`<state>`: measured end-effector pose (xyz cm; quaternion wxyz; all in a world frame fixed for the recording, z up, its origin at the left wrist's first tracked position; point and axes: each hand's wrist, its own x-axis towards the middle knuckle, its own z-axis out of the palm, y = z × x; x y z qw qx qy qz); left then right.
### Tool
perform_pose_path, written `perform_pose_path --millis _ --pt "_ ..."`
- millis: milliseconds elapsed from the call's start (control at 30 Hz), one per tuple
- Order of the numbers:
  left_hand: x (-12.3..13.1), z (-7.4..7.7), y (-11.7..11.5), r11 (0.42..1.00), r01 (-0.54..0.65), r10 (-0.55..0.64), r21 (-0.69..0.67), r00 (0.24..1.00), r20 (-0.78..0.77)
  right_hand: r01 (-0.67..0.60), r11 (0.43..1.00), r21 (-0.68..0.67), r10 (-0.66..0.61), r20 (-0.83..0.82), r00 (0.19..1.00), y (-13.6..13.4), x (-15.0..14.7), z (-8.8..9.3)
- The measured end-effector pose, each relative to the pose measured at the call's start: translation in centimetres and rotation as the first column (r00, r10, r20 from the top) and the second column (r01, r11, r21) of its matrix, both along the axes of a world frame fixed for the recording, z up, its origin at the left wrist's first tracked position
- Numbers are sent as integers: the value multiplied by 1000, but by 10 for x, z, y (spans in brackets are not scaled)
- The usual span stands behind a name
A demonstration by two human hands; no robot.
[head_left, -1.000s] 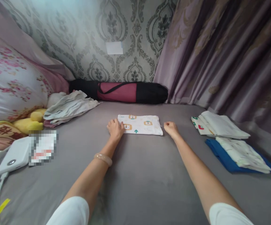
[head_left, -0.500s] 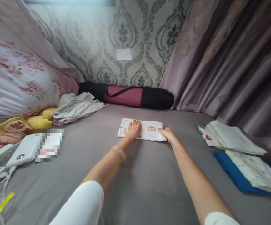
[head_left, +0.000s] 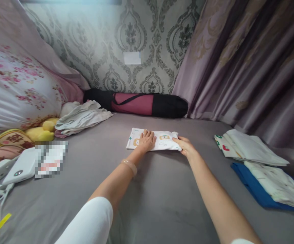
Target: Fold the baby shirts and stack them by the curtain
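Observation:
A white folded cloth with orange and green prints lies on the grey bed sheet in front of me. My left hand rests palm down on its middle, fingers spread out. At the cloth's right end, my right hand grips the edge, thumb on top and fingers underneath. That end looks slightly lifted from the sheet. Whether the cloth is a garment or a towel I cannot tell.
Folded white cloths and a blue folded cloth lie at right. A black and maroon long bag lies along the wall. Crumpled cloths, a yellow plush toy and a white power bank are at left.
My right hand has slid its fingers under the cloth's right end, which has risen a little. My left hand stays on the cloth, shifted slightly to the right.

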<state>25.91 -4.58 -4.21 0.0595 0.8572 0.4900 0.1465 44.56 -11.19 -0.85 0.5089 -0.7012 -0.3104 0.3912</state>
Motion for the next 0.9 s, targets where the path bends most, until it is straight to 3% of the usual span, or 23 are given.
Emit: perform_pose_path --millis 167,400,600,900 --pt "7 2 -27 994 105 -105 -12 994 1 114 993 21 -108 -175 979 -40 11 6" --pt "28 7 -57 989 145 -145 15 989 -4 166 986 2 -165 -59 984 -81 32 11" --pt "31 6 -59 986 165 -167 -29 984 -58 152 988 11 -152 53 987 -76 21 28" --pt "35 6 -60 985 171 -171 -14 979 -112 -13 989 145 -14 187 982 -45 -41 55"
